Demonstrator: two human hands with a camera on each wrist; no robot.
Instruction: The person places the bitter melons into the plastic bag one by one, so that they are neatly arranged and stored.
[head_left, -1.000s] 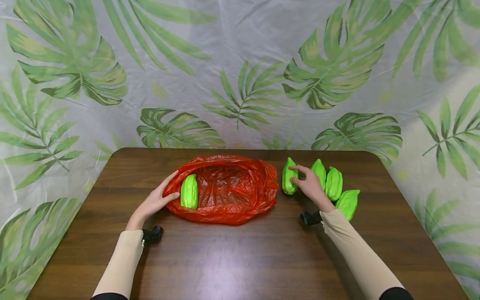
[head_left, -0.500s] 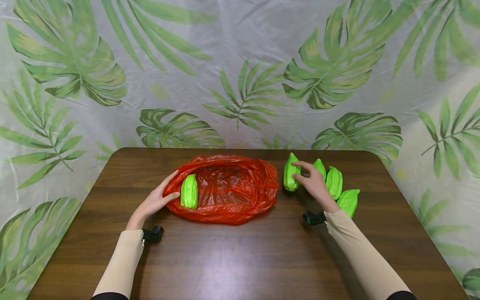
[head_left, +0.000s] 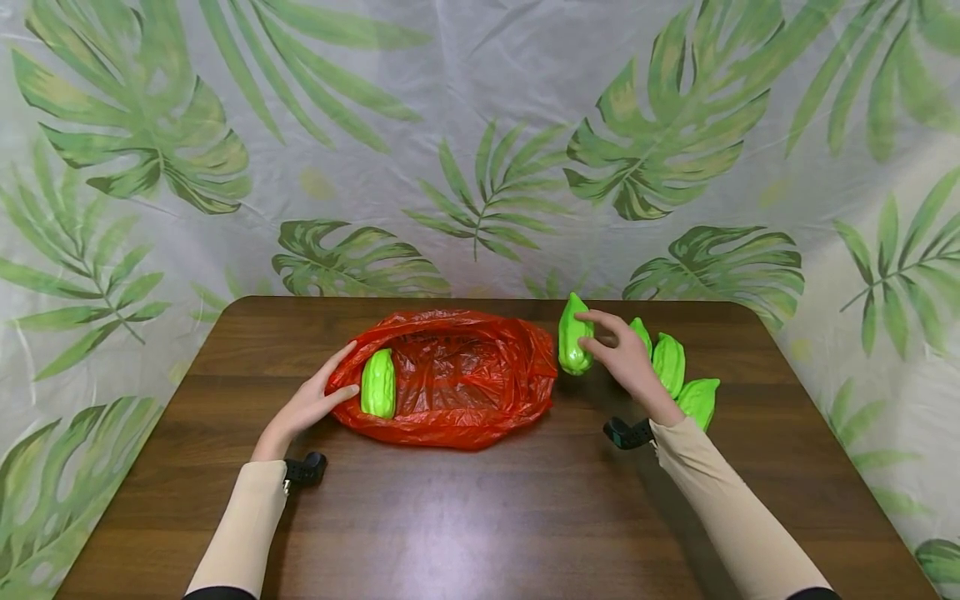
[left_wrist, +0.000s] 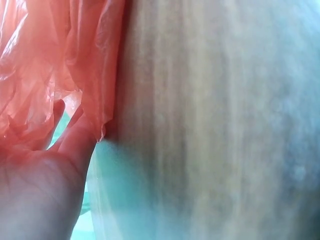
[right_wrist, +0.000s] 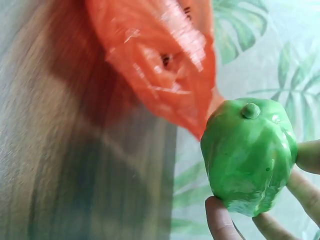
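Observation:
My right hand [head_left: 628, 360] holds a bright green bitter melon [head_left: 574, 337], ridged and pointed, between thumb and fingers, just off the right end of a red plastic bag [head_left: 536, 375]. In the right wrist view, the held melon's [right_wrist: 250, 157] stubby stem end faces the camera, with fingertips along its sides. My left hand [head_left: 307, 406] rests at the bag's left end, thumb and fingers spread straight against the plastic. Red film [left_wrist: 95, 60] partly covers those fingers in the left wrist view. One bitter melon [head_left: 378, 385] lies inside the bag's open mouth, beside the left thumb.
Three more bitter melons [head_left: 668, 364] lie on the brown wooden table [head_left: 465, 517] to the right, partly behind my right hand and forearm. A leaf-patterned cloth [head_left: 510, 83] hangs behind the table's far edge.
My right hand has lifted the bitter melon off the table, then moved it slightly left toward the bag. The left hand, the bag and the melon in it have stayed put.

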